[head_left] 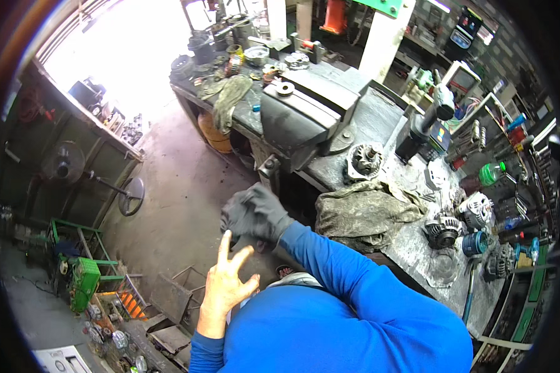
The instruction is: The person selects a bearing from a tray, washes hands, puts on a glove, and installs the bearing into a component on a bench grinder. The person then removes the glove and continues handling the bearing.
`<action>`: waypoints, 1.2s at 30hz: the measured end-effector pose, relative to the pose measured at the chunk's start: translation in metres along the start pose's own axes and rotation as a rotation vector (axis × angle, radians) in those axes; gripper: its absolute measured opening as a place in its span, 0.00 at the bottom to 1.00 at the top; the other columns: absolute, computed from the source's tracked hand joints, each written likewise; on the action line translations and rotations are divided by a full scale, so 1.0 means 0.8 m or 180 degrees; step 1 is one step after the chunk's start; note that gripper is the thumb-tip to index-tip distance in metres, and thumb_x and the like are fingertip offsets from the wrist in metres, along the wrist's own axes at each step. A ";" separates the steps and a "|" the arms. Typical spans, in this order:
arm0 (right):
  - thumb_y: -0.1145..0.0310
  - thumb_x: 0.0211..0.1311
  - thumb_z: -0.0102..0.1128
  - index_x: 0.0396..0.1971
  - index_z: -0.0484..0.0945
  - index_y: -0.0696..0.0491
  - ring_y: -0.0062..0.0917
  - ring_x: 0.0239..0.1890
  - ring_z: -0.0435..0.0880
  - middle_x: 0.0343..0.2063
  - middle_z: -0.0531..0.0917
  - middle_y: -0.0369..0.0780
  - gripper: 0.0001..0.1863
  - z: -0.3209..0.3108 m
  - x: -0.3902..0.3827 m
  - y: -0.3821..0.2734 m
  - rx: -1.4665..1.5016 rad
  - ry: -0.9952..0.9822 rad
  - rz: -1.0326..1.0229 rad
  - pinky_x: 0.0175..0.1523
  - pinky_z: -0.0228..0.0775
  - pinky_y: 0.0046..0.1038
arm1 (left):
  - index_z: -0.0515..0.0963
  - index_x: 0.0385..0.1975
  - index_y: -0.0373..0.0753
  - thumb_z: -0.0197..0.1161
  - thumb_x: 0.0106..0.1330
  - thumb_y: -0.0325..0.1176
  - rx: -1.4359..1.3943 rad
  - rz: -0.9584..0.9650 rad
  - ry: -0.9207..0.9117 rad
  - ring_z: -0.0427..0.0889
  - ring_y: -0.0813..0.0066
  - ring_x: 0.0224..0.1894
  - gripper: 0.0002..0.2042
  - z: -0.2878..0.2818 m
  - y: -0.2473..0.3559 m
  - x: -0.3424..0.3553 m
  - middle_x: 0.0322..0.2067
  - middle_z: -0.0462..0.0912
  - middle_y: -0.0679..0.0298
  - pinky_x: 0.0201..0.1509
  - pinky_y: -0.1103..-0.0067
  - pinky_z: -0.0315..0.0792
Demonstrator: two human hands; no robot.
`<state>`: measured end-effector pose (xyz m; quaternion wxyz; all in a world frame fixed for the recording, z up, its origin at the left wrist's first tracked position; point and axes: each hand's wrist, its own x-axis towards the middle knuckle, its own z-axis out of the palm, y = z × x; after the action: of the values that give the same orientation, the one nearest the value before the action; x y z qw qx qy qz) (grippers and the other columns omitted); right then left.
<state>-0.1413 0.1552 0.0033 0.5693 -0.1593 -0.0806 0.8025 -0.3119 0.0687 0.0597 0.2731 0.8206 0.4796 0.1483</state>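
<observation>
Leftmost, well beyond the vise's left side, a green crate (84, 283) stands on the workshop floor. Nearer the vise, yet toward the person and to its left, the bare left hand (227, 285) is raised with its fingers spread apart, apparently empty; one fingertip comes close to the dark glove (269, 214), though from where I stand I cannot tell whether they touch. The glove covers the right hand (252, 213), on the person's side of the vise and to its left, held over the floor (168, 193). The gloved fingers look bent inward; I cannot tell whether they grip anything, nor whether the dark patch beneath them is a second glove. I judge the glove light, soft and hard to damage, limp when unsupported and perhaps slightly slick with grime; the best hold would be its cuff, next to the blue sleeve (320, 248). The heavy grey vise (300, 127) rises from the surface (379, 118). A crumpled, stained cloth (367, 214) lies to its right, toward the person, with a metal rotor assembly (365, 161) between cloth and vise. Farther right of the vise sits an alternator (443, 232).
</observation>
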 end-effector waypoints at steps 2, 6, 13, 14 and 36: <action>0.65 0.65 0.59 0.36 0.78 0.53 0.39 0.36 0.82 0.32 0.82 0.46 0.07 -0.009 -0.001 0.005 -0.0192 -0.0008 0.0705 0.41 0.76 0.40 | 0.88 0.41 0.41 0.75 0.45 0.42 0.0963 -0.0108 -0.0791 0.88 0.46 0.38 0.21 0.015 -0.008 0.011 0.68 0.65 0.33 0.47 0.60 0.82; 0.67 0.64 0.59 0.32 0.73 0.53 0.30 0.32 0.76 0.25 0.77 0.42 0.06 -0.011 0.023 0.019 -0.5620 -0.0648 -0.1546 0.40 0.72 0.34 | 0.88 0.25 0.38 0.71 0.45 0.42 0.2008 0.0465 -0.0483 0.88 0.47 0.37 0.14 0.055 -0.055 0.053 0.58 0.77 0.36 0.49 0.59 0.80; 0.66 0.73 0.51 0.29 0.71 0.52 0.25 0.25 0.72 0.23 0.74 0.38 0.10 -0.012 0.125 -0.016 -0.4127 -0.0263 -0.0359 0.33 0.69 0.31 | 0.83 0.25 0.32 0.76 0.53 0.39 0.0531 0.0471 -0.0806 0.86 0.41 0.40 0.15 0.029 -0.100 0.137 0.49 0.78 0.29 0.42 0.60 0.81; 0.65 0.74 0.49 0.26 0.72 0.51 0.24 0.21 0.71 0.21 0.73 0.36 0.14 -0.010 0.138 -0.021 -0.2972 -0.0372 0.0004 0.27 0.68 0.30 | 0.84 0.30 0.30 0.76 0.52 0.39 0.0178 0.0502 -0.0805 0.86 0.40 0.44 0.16 0.016 -0.101 0.149 0.52 0.76 0.27 0.46 0.61 0.81; 0.31 0.68 0.46 0.69 0.50 0.58 0.48 0.67 0.61 0.68 0.57 0.54 0.48 -0.008 0.445 0.030 0.0003 0.0631 -0.1808 0.70 0.55 0.42 | 0.48 0.78 0.44 0.65 0.59 0.69 0.0574 0.0550 -0.1194 0.64 0.32 0.69 0.54 -0.179 -0.248 0.444 0.74 0.48 0.33 0.67 0.49 0.68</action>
<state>-0.2678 0.4815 -0.0687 0.7761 -0.2077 -0.0656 0.5917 -0.3482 0.4981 0.0517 0.2694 0.8929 0.3598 -0.0275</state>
